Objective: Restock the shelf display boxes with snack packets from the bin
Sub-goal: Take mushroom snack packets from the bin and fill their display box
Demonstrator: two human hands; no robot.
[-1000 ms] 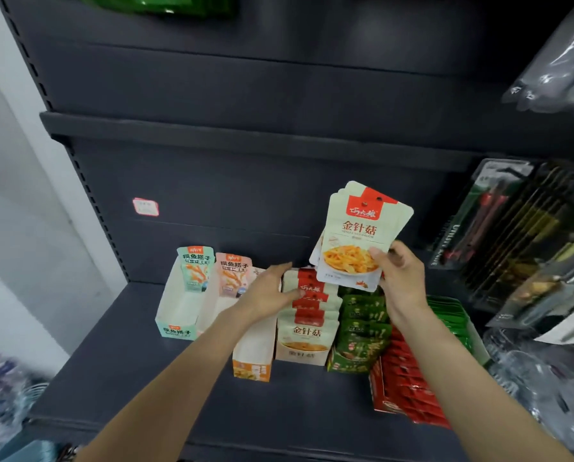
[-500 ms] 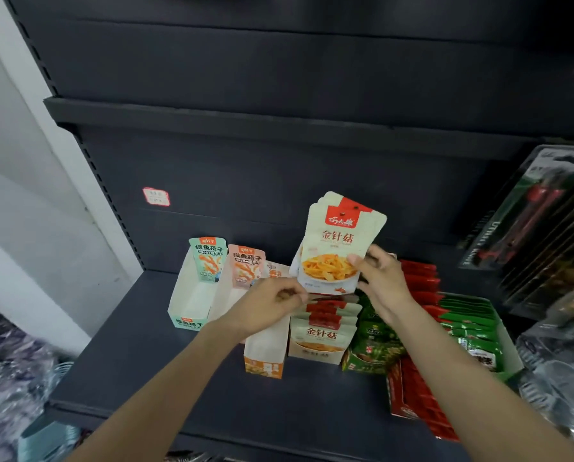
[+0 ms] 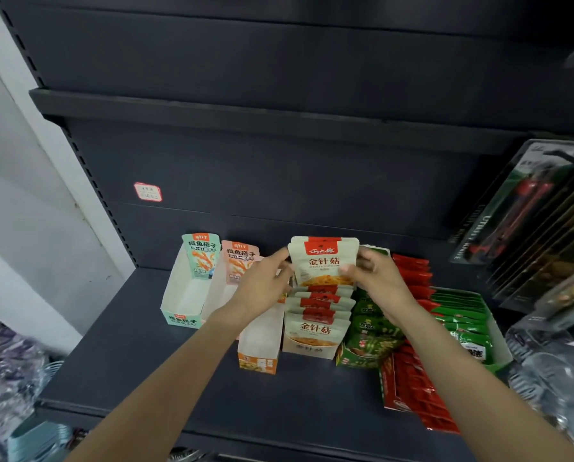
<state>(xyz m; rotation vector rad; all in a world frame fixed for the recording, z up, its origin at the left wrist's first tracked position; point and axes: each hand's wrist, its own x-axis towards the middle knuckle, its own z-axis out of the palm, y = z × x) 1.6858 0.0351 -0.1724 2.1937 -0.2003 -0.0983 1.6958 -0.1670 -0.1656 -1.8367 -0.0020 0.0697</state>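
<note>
A small stack of cream snack packets with red tops (image 3: 324, 261) stands upright at the back of a cream display box (image 3: 309, 350) on the dark shelf (image 3: 165, 371). My left hand (image 3: 262, 288) grips the stack's left edge and my right hand (image 3: 379, 278) grips its right edge. Several matching packets (image 3: 319, 315) fill the box in front of the stack. The bin is out of view.
Left of the cream box stand an orange box (image 3: 260, 348), a pink-backed box (image 3: 240, 261) and a teal box (image 3: 185, 295), all nearly bare inside. To the right are green packets (image 3: 372, 331), red packets (image 3: 412, 388) and a green tray (image 3: 465, 328). Hanging goods (image 3: 529, 208) crowd the right side.
The stack came down from mid-air in my right hand into the back of the cream box. My left hand moved from the box's packets to the stack's left edge.
</note>
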